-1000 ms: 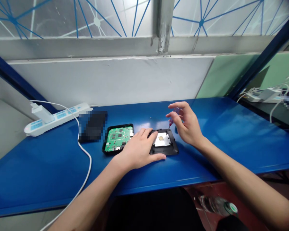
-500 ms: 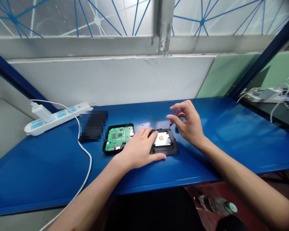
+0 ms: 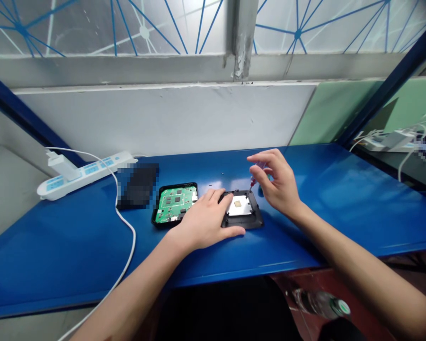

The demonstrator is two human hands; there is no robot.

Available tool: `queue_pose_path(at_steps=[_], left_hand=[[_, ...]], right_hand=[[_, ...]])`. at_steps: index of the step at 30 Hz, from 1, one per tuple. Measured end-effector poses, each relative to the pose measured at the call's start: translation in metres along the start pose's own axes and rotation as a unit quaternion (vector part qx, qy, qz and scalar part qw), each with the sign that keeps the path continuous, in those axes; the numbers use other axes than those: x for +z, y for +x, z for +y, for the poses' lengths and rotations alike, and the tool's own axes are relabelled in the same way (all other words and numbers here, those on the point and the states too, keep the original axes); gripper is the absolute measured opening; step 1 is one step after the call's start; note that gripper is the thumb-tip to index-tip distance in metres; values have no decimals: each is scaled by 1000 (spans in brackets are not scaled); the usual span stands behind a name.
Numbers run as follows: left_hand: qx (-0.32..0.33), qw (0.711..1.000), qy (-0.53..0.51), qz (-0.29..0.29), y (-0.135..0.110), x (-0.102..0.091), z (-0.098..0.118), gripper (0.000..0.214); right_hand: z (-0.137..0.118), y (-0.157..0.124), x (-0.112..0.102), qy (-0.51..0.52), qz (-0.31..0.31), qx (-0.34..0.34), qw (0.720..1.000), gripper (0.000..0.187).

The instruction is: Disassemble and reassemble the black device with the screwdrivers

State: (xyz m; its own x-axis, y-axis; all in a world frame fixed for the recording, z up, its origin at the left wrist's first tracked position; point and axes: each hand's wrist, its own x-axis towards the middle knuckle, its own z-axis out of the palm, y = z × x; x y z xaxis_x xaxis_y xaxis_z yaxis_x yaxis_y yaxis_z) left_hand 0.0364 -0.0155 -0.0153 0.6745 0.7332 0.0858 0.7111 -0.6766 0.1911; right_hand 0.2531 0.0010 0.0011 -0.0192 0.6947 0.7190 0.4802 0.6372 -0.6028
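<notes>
My right hand is closed around a small screwdriver with a pinkish, see-through handle. Its tip meets the upper right corner of a silver metal plate fixed in a black plastic cover. A small tan square sits in the middle of that plate. Fingers spread, my left hand lies flat across the cover's left side and hides that part. Just left of it is a black case half holding a green circuit board, its right corner partly behind my hand.
At the left stands a white power strip with a plugged-in adapter; a white cable runs over the blue table. A dark blurred object lies beside the case. Tiny dark bits lie behind. A bottle lies below the table.
The fingers of my right hand have shifted on the screwdriver handle, and the index finger now reaches over its top. My left hand, the cover and the case have stayed put.
</notes>
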Motion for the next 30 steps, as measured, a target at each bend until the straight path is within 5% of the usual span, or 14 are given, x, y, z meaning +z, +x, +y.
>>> queue_pose_path(at_steps=[7, 14, 30], left_hand=[[2, 1000, -6, 0, 0, -1, 1, 83], [11, 1000, -6, 6, 1, 0, 0, 83], [14, 1000, -5, 10, 0, 0, 0, 83]], right_hand=[[1, 0, 0, -11, 19, -33, 999, 16], [0, -2, 2, 64, 3, 45, 997, 21], [2, 3, 0, -29, 33, -9, 999, 15]])
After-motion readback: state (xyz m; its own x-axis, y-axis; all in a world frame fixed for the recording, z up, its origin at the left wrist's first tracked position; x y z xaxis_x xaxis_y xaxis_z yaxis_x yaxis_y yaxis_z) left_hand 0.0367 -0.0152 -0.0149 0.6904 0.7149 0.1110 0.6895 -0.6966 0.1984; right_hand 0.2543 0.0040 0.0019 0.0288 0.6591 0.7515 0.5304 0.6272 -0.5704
